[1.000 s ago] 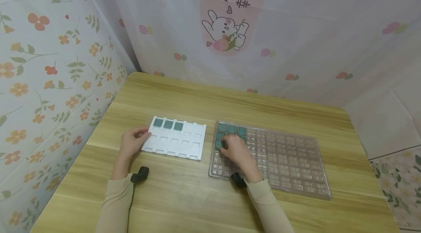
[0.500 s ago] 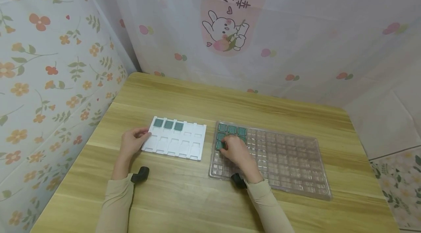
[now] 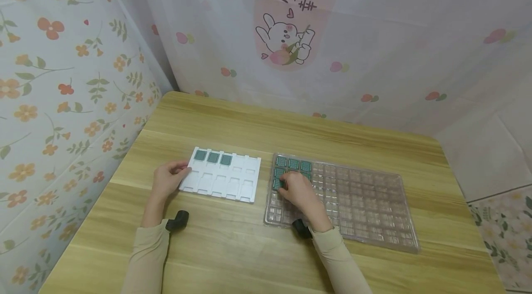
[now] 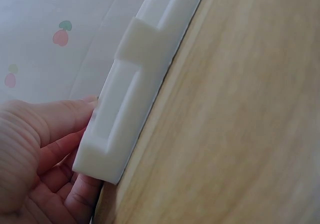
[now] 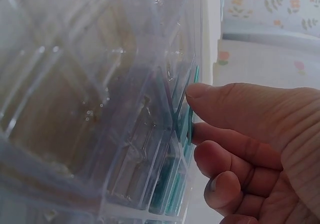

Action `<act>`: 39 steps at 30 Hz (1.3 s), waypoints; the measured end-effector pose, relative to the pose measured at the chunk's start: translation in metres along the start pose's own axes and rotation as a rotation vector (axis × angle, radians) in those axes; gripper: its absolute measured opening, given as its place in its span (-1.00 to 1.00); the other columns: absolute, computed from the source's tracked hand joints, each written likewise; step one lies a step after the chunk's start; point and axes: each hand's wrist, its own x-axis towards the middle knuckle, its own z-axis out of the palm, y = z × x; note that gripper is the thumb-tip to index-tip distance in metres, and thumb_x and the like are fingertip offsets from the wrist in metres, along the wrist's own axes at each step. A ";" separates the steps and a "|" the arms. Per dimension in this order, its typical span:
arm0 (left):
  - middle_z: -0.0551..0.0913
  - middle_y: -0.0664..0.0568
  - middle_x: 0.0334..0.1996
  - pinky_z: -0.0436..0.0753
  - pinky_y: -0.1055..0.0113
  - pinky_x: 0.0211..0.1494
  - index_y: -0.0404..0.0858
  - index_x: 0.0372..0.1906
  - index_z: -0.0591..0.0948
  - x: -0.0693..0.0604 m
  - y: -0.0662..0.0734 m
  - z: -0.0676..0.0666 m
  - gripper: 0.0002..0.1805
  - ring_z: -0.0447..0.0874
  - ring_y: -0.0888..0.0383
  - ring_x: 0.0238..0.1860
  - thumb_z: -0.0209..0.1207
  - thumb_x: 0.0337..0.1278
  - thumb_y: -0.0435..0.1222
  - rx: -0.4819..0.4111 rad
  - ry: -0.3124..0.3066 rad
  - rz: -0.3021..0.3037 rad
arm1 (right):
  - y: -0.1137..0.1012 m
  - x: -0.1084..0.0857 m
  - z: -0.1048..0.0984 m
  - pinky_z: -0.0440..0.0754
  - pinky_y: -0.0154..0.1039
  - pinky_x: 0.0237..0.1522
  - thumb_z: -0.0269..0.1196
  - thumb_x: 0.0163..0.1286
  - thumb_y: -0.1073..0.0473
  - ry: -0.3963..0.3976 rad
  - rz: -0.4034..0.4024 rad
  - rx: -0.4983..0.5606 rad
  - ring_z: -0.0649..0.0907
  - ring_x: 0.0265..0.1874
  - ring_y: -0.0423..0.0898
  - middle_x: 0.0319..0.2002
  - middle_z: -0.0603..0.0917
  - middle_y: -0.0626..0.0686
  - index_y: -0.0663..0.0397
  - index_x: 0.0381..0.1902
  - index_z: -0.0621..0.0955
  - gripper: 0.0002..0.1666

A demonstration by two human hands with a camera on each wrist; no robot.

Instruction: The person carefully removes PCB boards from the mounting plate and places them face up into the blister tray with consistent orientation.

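Note:
My left hand (image 3: 168, 178) grips the left edge of a white tray (image 3: 220, 197), thumb over its rim in the left wrist view. Three small green circuit boards (image 3: 213, 157) sit in the tray's far row of recesses. My right hand (image 3: 300, 189) reaches over the left part of a clear plastic blister tray (image 3: 365, 201). Its thumb and index finger pinch the edge of a thin green circuit board (image 5: 191, 119), which stands slightly tilted at its pocket. More green boards (image 3: 293, 164) lie in the pockets around; my fingers hide some of them.
Both trays lie on a wood-grain table (image 3: 232, 257), the white one left of the clear one with a narrow gap between. Black wrist devices (image 3: 177, 220) sit at both cuffs. Printed curtains (image 3: 374, 45) hang behind and to the left of the table.

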 end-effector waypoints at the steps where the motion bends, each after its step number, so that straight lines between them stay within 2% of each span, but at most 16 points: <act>1: 0.67 -0.27 -0.26 0.45 0.61 -0.36 -0.47 -0.09 0.63 0.000 -0.001 0.000 -0.71 0.52 0.32 -0.38 0.24 0.09 -0.38 -0.001 -0.001 0.001 | 0.000 0.000 0.000 0.44 -0.34 -0.51 0.38 0.10 0.28 -0.001 0.000 0.001 0.40 -0.60 -0.21 -0.60 0.49 -0.06 0.32 -0.17 0.65 -0.68; 7: 0.67 -0.27 -0.26 0.45 0.60 -0.36 -0.47 -0.08 0.62 0.001 -0.003 0.001 -0.70 0.53 0.27 -0.37 0.24 0.09 -0.38 -0.005 -0.007 -0.001 | 0.000 0.000 0.000 0.44 -0.34 -0.50 0.39 0.09 0.27 0.000 0.001 0.008 0.40 -0.59 -0.20 -0.60 0.49 -0.06 0.33 -0.18 0.66 -0.68; 25: 0.67 -0.27 -0.27 0.45 0.60 -0.37 -0.47 -0.09 0.63 0.001 -0.003 0.001 -0.71 0.53 0.29 -0.39 0.24 0.09 -0.38 0.006 -0.002 0.013 | 0.000 0.001 0.001 0.49 -0.31 -0.45 0.40 0.09 0.26 0.002 0.019 0.018 0.45 -0.54 -0.19 -0.49 0.60 0.02 0.31 -0.18 0.66 -0.68; 39: 0.67 -0.27 -0.26 0.44 0.61 -0.36 -0.46 -0.08 0.63 0.001 -0.003 0.001 -0.70 0.53 0.29 -0.38 0.24 0.10 -0.37 -0.001 -0.005 0.016 | 0.003 0.001 0.003 0.51 -0.28 -0.42 0.40 0.08 0.27 0.005 0.012 0.023 0.45 -0.54 -0.18 -0.49 0.61 0.02 0.31 -0.20 0.67 -0.69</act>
